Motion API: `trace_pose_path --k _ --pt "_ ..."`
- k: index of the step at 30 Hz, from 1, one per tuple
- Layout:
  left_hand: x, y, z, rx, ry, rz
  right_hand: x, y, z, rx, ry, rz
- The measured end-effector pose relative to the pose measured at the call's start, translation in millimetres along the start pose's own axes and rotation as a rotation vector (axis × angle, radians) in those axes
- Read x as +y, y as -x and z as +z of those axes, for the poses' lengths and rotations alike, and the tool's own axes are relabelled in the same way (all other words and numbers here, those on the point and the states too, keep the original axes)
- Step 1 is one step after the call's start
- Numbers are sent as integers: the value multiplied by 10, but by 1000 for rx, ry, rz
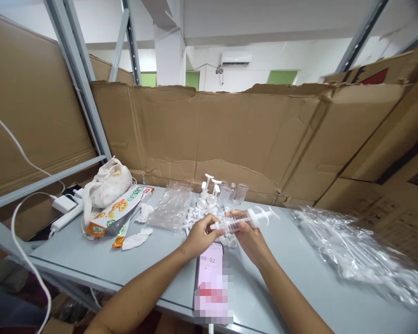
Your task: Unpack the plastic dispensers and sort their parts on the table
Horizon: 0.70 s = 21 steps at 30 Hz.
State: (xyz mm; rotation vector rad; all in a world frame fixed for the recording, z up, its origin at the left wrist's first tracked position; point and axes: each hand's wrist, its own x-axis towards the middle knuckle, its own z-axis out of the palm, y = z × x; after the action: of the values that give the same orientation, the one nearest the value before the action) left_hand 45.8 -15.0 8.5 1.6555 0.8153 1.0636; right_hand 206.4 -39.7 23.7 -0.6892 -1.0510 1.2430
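A clear ribbed plastic tube (pixel 235 223) with a white handled end pointing right lies sideways between my hands. My right hand (pixel 245 234) is wrapped round its body. The fingers of my left hand (pixel 205 234) pinch the narrow white tip at its left end. Just behind my hands, white plastic parts (pixel 202 204) are heaped on the grey table (pixel 282 269). Several clear ribbed cylinders (pixel 241 193) stand upright behind the heap. Below my hands lies a phone (pixel 211 273) showing a timer.
Clear plastic bags (pixel 170 206) lie left of the heap. Further left are crumpled tissues (pixel 137 238), a food package (pixel 120 208), a white cloth bag (pixel 109 183) and a power strip (pixel 68 215). Plastic-wrapped parts (pixel 355 250) cover the right side. Cardboard (pixel 212 134) walls the back.
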Motion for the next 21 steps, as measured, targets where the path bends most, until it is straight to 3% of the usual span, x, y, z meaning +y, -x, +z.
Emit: trace_pose_path --k 5,11,14,21 --pt "-35 -67 -30 -125 89 -258 15 2 -9 -7 39 -14" --pt "-55 -66 -40 50 76 -18 42 -50 -50 62 53 -24" --pt "-76 -74 -50 92 16 7 51 -67 -64 73 48 -34" --pt "-83 -97 -77 -31 12 -110 55 -71 -85 73 -30 -8"
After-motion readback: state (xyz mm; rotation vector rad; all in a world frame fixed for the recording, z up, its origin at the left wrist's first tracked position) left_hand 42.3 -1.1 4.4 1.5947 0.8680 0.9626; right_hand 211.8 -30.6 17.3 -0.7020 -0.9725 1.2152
